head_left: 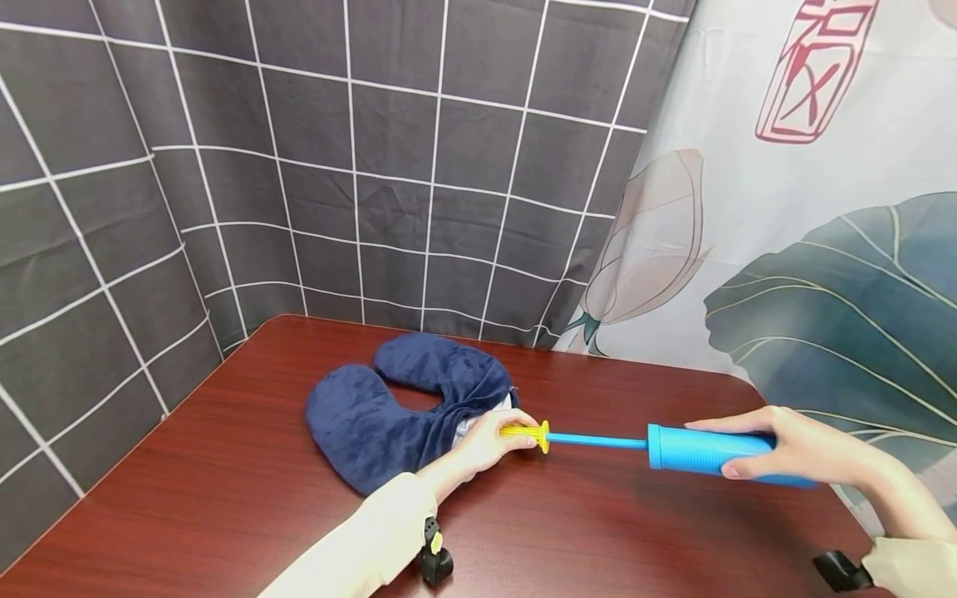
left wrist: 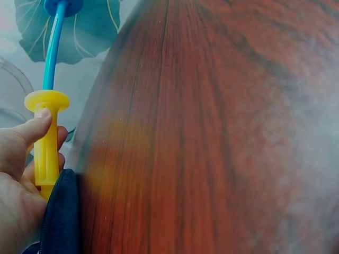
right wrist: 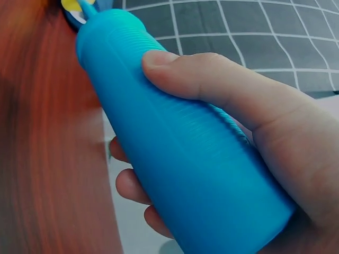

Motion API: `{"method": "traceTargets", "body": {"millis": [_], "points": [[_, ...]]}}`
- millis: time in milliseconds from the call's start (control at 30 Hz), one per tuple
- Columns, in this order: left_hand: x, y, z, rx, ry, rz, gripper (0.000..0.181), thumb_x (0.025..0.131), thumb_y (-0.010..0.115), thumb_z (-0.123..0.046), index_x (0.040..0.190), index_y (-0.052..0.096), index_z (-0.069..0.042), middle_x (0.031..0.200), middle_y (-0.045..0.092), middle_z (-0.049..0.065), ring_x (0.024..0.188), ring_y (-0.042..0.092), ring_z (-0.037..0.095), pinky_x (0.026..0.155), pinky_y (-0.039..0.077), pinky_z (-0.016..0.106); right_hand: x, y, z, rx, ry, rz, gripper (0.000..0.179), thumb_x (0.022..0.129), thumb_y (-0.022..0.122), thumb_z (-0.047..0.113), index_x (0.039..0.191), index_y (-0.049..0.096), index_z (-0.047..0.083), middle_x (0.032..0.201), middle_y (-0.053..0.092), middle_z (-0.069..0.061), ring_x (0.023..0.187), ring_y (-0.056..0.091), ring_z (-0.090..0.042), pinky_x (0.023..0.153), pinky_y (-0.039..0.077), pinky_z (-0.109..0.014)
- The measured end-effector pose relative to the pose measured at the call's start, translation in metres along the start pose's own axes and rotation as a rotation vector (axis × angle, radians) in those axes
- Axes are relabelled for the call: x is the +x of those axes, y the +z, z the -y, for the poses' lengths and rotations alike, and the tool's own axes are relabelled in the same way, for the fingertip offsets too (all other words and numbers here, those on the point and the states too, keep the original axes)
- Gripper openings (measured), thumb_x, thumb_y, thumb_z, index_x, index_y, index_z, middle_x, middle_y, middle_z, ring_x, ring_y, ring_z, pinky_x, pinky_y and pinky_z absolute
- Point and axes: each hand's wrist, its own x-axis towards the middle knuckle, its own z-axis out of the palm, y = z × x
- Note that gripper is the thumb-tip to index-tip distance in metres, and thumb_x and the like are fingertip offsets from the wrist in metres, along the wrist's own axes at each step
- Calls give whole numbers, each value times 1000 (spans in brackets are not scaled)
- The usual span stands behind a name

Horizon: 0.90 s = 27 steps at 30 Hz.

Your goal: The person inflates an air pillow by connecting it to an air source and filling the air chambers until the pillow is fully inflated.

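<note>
A blue hand air pump [head_left: 710, 450] lies sideways over the table, its thin blue rod [head_left: 598, 441] drawn out to the left. My right hand [head_left: 811, 448] grips the ribbed barrel, thumb on one side and fingers curled round the other in the right wrist view. At the rod's far end, my left hand [head_left: 489, 440] holds the flanged yellow handle [left wrist: 46, 143] between thumb and fingers. Right beside that hand is a dark blue U-shaped neck pillow [head_left: 366, 432], with white inner material [head_left: 465, 428] showing at its opening. The handle's tapered end is partly hidden by my palm.
The pillow rests on a reddish-brown wooden table [head_left: 247, 482]. Behind it hangs a dark grid-patterned curtain [head_left: 389, 199], and a white floral cloth [head_left: 748, 249] hangs at the right. Small black cameras [head_left: 435, 552] sit on my wrists.
</note>
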Motion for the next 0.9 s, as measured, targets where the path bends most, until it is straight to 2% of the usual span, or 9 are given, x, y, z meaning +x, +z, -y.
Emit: {"method": "traceTargets", "body": {"millis": [200,433,600,900], "points": [[2,0,-2,13,15,7,22,89,73,-18,108,72,-8,109,72,9,94,58,14,83,45,19,-2,-1,-4,7,8,-4,55,86,75,28,139,57,28,121,67,16,92,57,2,67,43,-20],[3,-3,-1,15,25,5,21,89,72,-15,107,72,-6,108,72,11,92,58,12,82,46,19,17,6,0,74,-81,11,54,86,76,24,138,59,23,119,69,11,92,58,-1,68,45,-21],[2,-4,0,-4,16,5,21,89,72,-15,108,72,-6,109,72,11,92,58,11,82,45,18,29,12,5,83,-79,14,54,85,76,27,136,60,24,114,70,11,89,58,0,67,45,-22],[2,-1,1,-24,5,19,23,89,72,-16,110,71,-5,109,72,13,93,59,11,83,46,18,48,22,11,73,-85,28,54,85,76,37,135,61,24,116,72,3,89,59,2,68,48,-22]]}}
